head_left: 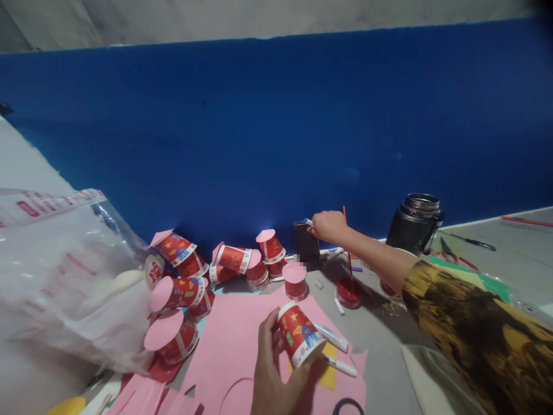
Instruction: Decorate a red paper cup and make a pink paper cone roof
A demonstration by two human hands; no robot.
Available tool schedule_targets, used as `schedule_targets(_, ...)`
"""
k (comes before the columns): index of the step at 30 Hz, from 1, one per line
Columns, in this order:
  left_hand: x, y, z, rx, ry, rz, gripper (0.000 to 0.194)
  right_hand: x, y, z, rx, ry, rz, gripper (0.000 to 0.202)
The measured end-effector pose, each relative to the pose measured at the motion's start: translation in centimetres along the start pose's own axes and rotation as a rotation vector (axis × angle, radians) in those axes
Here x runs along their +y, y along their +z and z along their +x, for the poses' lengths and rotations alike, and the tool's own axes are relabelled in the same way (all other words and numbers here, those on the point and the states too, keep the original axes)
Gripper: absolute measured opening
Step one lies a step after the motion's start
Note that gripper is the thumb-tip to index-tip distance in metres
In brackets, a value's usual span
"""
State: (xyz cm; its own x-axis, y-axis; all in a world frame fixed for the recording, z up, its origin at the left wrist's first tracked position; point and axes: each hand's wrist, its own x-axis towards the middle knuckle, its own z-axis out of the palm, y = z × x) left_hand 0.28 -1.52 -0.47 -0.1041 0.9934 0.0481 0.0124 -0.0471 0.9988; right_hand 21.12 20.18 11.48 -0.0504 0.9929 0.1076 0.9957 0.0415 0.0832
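Observation:
In my left hand (276, 366) is a red printed paper cup (301, 334), tilted above a pink sheet (228, 340). My right hand (329, 226) reaches out to the back, by a dark phone-like object (308, 245) leaning against the blue wall. Its fingers are pinched around a thin white marker with a blue tip (307, 221). Just in front of the phone-like object stands a red cup topped with a pink disc (295, 280). A capped white marker (339, 365) and a glue tube (332, 337) lie beside the held cup.
Several red cups with pink tops (175, 293) are piled at the left, near a white plastic bag (64, 276). A small red pot (348, 292) holds a brush. At the right are a black flask (415, 225), red-handled scissors (458, 256) and green sheets (475, 275).

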Motion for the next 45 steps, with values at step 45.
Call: schedule_targets(45,1.9,-0.6,-0.5,-0.356,0.074,-0.087,0.078,-0.4,3.7,-23.1,0.267,-0.132,1.416,0.017)
